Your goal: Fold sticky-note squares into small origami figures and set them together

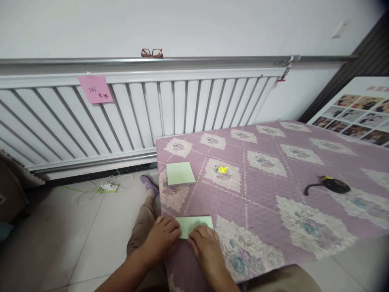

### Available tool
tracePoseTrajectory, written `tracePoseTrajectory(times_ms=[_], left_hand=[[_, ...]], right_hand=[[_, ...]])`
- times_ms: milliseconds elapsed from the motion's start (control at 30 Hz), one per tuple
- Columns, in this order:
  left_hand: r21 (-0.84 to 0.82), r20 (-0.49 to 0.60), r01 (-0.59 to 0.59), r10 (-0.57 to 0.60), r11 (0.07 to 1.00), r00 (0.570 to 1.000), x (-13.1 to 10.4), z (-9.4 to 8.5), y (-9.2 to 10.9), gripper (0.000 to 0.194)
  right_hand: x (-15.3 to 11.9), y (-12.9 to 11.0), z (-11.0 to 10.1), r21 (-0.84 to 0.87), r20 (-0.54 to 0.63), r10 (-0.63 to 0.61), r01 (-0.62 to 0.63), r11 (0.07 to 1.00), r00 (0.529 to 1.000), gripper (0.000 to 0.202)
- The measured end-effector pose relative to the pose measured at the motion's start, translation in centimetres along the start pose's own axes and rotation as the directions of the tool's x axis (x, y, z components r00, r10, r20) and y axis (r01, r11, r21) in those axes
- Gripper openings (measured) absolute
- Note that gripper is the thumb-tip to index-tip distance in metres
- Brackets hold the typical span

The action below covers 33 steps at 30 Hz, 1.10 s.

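A pale green sheet of paper [194, 221], seemingly folded into a rectangle, lies near the front left corner of the cloth-covered table. My left hand [162, 238] grips its left edge with the fingers curled together. On the paper's lower right part, my right hand [207, 247] presses with bent fingers, and its thumb is partly hidden. Farther back sits a pad of similar green paper [180, 173], untouched. To the right of that pad is a small yellow folded paper piece [223, 170].
A purple floral tablecloth [225, 205] covers the table. At the right lies a black object with a strap [334, 185]. Behind stands a white radiator [179, 107] with a pink note [95, 89]; glasses [152, 53] rest on its pipe. A power strip [108, 188] lies on the floor.
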<state>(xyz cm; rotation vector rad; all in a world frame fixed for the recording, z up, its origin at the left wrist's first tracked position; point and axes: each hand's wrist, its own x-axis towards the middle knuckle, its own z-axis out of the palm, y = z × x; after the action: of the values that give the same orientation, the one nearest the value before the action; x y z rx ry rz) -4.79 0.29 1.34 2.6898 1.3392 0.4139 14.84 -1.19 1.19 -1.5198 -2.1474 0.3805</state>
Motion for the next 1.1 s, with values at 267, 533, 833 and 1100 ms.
tracePoseTrajectory(times_ms=[267, 533, 833, 1100], left_hand=[[-0.072, -0.125, 0.022, -0.030, 0.997, 0.992, -0.4, 0.7, 1.8, 0.005], [-0.255, -0.097, 0.292, -0.324, 0.922, 0.941, -1.3, 0.7, 2.7, 0.015], [-0.303, -0.045, 0.482, -0.517, 0.822, 0.855, -1.1, 0.9, 2.4, 0.005], [-0.292, 0.009, 0.504, -0.525, 0.813, 0.851, -0.7, 0.6, 2.0, 0.009]], right_hand=[[-1.2, 0.5, 0.6, -0.016, -0.054, -0.103, 0.102, 0.995, 0.993, 0.018], [-2.3, 1.0, 0.7, 0.018, -0.084, -0.038, 0.040, 0.999, 0.996, 0.017], [-1.6, 0.8, -0.2, -0.018, -0.093, 0.064, -0.066, 0.998, 0.994, 0.013], [-1.4, 1.2, 0.1, -0.086, -0.068, 0.078, -0.084, 0.993, 0.995, 0.015]])
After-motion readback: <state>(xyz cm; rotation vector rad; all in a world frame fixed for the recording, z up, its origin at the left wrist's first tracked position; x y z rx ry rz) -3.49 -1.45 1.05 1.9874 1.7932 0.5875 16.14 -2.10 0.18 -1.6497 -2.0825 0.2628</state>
